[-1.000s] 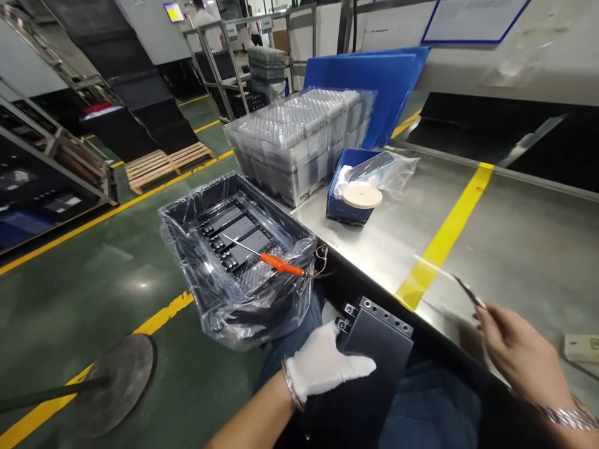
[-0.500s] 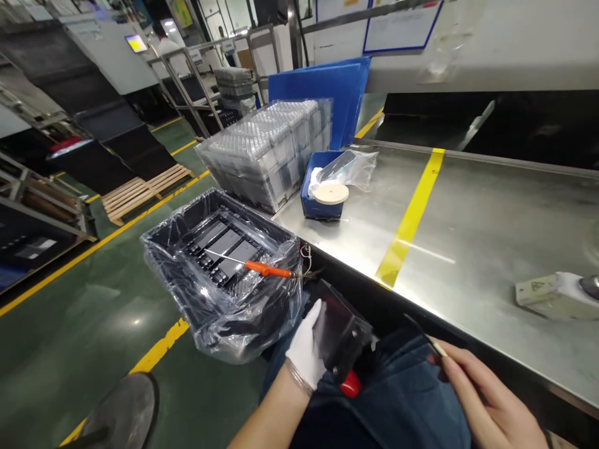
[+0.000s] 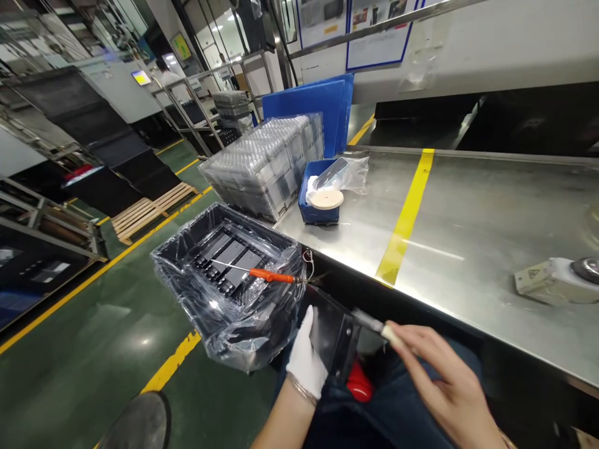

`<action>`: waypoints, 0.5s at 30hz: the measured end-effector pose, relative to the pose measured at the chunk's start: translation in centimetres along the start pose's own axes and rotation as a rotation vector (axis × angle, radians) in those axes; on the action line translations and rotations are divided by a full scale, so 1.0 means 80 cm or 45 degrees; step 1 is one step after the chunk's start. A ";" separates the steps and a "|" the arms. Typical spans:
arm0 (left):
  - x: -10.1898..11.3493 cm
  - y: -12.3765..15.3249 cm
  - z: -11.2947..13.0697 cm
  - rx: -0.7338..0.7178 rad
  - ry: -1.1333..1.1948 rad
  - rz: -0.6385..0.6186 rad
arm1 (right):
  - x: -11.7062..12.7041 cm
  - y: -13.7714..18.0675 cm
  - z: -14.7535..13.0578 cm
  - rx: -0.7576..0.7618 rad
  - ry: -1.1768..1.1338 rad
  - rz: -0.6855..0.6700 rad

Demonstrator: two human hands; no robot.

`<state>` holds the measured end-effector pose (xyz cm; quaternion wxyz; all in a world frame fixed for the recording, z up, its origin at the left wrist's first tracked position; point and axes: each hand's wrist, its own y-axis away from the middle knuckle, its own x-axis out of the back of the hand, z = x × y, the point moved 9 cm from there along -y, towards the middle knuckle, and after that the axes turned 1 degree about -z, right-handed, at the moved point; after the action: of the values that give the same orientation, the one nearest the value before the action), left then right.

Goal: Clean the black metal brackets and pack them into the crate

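Just off the near edge of the counter (image 3: 477, 280), the black part (image 3: 327, 333) is gripped by the gloved left hand (image 3: 307, 363); a tool (image 3: 374, 324) is pinched by the right hand (image 3: 437, 371), angled toward it. The counter is crossed by yellow tape (image 3: 408, 218); blue sheets (image 3: 311, 106) are stood by its far-left corner.

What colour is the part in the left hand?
The part is black; the head view shows it best.
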<state>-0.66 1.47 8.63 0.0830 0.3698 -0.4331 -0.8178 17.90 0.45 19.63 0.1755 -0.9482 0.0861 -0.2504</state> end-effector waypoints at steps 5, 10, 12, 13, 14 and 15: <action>-0.001 -0.003 0.000 0.155 0.316 -0.101 | 0.044 0.003 0.005 -0.102 0.122 0.044; -0.002 -0.002 -0.004 0.258 0.298 -0.215 | 0.006 0.018 -0.031 -0.062 -0.168 -0.403; -0.006 0.000 -0.007 0.314 0.267 -0.295 | -0.010 0.024 -0.034 -0.108 -0.233 -0.514; -0.007 0.000 -0.008 0.328 0.258 -0.320 | -0.018 0.027 -0.035 -0.116 -0.258 -0.573; -0.008 0.000 -0.007 0.326 0.254 -0.335 | -0.024 0.030 -0.037 -0.114 -0.279 -0.636; -0.007 0.000 -0.005 0.318 0.256 -0.344 | -0.029 0.033 -0.038 -0.105 -0.295 -0.693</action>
<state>0.05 1.47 8.80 -0.0310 0.5117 -0.4670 -0.7205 14.18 -2.28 20.06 0.0719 -0.9650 -0.1817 -0.1748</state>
